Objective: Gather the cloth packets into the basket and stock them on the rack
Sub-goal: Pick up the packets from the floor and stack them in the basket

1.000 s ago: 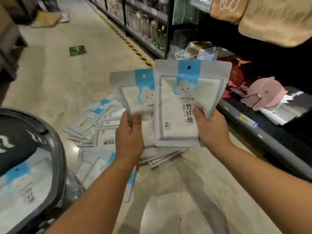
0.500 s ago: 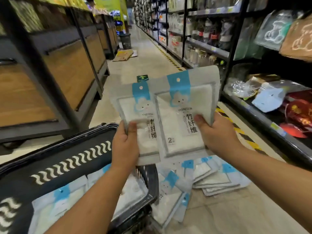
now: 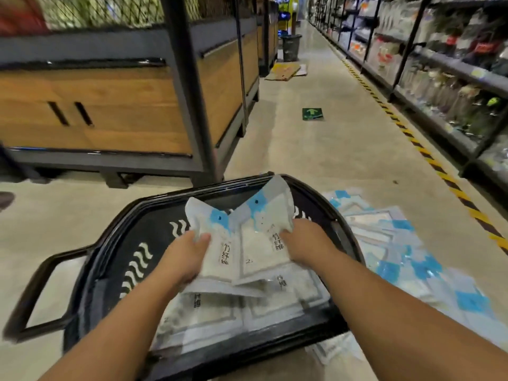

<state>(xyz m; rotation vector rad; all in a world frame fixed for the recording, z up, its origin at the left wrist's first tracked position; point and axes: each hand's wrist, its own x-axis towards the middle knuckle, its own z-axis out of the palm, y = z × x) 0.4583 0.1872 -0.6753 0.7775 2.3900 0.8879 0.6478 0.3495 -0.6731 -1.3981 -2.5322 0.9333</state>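
My left hand (image 3: 187, 255) grips the left packet (image 3: 217, 244), my right hand (image 3: 306, 243) the right packet (image 3: 264, 229), over the black basket (image 3: 156, 218) at lower centre; beige floor (image 3: 316, 155), shelves (image 3: 445, 75) upper right.

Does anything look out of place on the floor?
Yes. A loose heap of white-and-blue cloth packets lies scattered on the floor right of the black plastic basket, not in it. Flattened brown cardboard also lies farther down.
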